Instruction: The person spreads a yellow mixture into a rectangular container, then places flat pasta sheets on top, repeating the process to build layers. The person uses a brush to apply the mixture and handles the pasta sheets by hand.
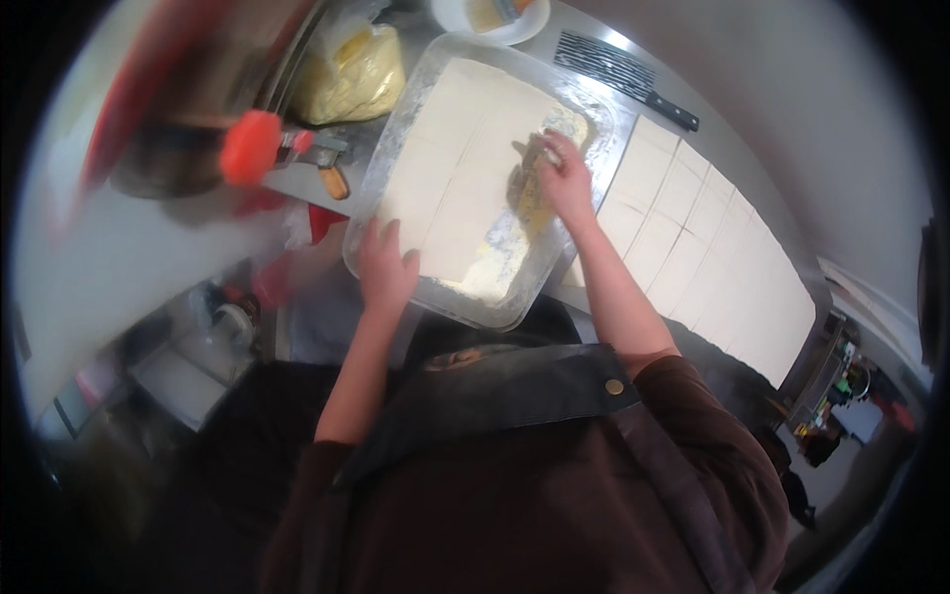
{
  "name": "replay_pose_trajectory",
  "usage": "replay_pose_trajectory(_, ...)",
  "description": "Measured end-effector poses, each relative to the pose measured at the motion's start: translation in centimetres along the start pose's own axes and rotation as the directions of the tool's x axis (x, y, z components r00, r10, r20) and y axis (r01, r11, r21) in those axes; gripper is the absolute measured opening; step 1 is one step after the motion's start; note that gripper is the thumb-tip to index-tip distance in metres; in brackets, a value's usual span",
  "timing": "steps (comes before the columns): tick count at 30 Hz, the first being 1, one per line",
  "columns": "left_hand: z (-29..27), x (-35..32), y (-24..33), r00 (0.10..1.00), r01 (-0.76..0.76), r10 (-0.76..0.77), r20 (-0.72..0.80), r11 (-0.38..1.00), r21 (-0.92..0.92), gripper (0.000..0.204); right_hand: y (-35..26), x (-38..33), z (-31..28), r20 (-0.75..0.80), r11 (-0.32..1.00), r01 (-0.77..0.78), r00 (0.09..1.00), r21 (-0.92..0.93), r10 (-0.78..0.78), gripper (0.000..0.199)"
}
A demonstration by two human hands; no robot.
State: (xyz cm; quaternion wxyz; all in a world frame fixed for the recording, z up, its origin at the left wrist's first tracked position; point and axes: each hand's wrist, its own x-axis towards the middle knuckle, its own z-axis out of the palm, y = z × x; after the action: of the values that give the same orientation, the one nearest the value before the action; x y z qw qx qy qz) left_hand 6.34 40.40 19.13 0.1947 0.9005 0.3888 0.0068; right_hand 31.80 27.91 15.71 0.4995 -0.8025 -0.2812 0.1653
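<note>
In front of me a rectangular tray with rounded corners (358,210) holds pale flat pieces of dough (450,178), laid side by side across its left and middle. Along the tray's right side runs a bare strip dusted with yellowish-white flour or crumbs (510,247). My left hand (388,267) rests with fingers spread at the near left edge of the tray and dough. Over the floury strip, my right hand (564,178) has its fingertips pinched together; whatever they hold, if anything, is too small to make out. To the right lies a large dough sheet (693,238) cut into rectangles.
Beyond the cut dough lies a cleaver with a patterned blade (606,64) and black handle. A white bowl (529,28) with a brush stands at the back. Left of the tray are a plastic bag of yellowish stuff (358,84), a wooden-handled tool (333,181) and a red round object (250,148).
</note>
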Motion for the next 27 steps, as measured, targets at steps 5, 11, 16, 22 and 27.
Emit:
replay_pose_trajectory(5, -1.0, -1.2, 1.1, 1.0, 0.018, -0.019, -0.014, 0.999, -0.037, 0.043, 3.8, 5.9, -10.4, -0.266, 0.872, -0.074, 0.962, -0.483, -0.065, 0.025)
replay_pose_trajectory(11, -0.4, -3.4, 1.4, 0.999, 0.036, -0.033, 0.026, 0.992, -0.125, 0.04, 11.1, 9.5, -16.7, 0.074, 0.566, -0.004, 0.991, -0.824, 0.115, 0.028)
replay_pose_trajectory(16, -0.6, -4.1, 4.6, 0.999, 0.038, -0.032, 0.033, 0.982, -0.186, 0.037, 8.6, 11.5, -18.9, 0.345, 0.514, 0.188, 0.91, -0.837, 0.23, 0.029)
replay_pose_trajectory(22, 0.3, -4.5, 11.6, 0.997, 0.009, 0.021, 0.068, 0.914, -0.405, 0.035, 5.9, 6.9, -20.4, 0.392, 0.743, 0.175, 0.911, -0.645, 0.126, 0.024)
replay_pose_trajectory(27, 2.5, -3.2, 15.9, 0.98, -0.136, 0.193, 0.043, 0.815, -0.563, 0.043, -0.6, 2.0, -22.4, 0.438, 0.896, 0.125, 0.895, -0.426, 0.084, 0.023)
